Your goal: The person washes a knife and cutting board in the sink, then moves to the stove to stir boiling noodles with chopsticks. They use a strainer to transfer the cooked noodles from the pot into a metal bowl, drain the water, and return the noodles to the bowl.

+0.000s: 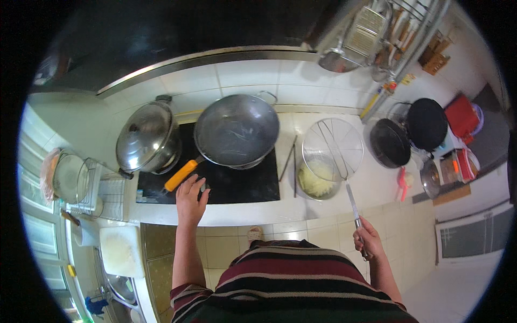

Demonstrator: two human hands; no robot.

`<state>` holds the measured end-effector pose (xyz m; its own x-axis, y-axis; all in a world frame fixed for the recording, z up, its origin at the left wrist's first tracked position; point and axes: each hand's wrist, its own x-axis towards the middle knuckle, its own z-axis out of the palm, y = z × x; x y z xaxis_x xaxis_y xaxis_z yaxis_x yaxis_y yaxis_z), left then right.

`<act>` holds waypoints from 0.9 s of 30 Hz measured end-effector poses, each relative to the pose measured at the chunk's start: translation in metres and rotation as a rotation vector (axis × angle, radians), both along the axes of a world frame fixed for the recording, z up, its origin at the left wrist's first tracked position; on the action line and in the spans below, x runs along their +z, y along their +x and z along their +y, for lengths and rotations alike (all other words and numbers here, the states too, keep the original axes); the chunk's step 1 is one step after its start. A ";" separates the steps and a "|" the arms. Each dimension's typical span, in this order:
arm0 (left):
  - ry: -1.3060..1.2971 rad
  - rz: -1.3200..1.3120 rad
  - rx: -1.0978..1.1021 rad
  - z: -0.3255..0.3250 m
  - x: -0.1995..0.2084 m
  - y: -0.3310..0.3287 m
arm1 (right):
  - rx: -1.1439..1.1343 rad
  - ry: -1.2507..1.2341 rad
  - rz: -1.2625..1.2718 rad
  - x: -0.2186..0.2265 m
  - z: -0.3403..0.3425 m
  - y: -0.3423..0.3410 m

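My right hand (pixel 367 237) is wrapped round the metal handle of a wire-mesh skimmer (pixel 344 145). Its round mesh hangs over part of a bowl of pale green shreds (pixel 315 183), which I cannot name for sure. My left hand (pixel 190 198) lies with fingers stretched out at the front of the black cooktop (pixel 247 185), beside a small dark knob-like part. Just above those fingers is the orange handle (pixel 181 175) of a wok (pixel 237 129). The wok sits on the cooktop, and I see only thin pale streaks inside it.
A lidded steel pot (pixel 145 137) stands left of the wok. Dark chopsticks (pixel 288 159) lie between cooktop and bowl. Black pans (pixel 390 142) are at the right, near a red-handled tool (pixel 403 183). A white cutting board (pixel 121 251) is at lower left; utensils hang above right.
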<state>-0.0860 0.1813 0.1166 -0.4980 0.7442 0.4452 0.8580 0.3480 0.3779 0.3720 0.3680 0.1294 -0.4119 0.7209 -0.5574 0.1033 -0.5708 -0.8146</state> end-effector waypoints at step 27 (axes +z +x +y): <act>-0.310 -0.062 0.140 -0.034 -0.039 -0.109 | 0.919 1.471 -0.498 -0.021 0.135 -0.274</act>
<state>-0.1951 0.1477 0.0777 -0.6239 0.7620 0.1738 0.7724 0.5672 0.2857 0.0978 0.5033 0.1079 -0.9340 0.3489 0.0769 0.3035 0.8884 -0.3445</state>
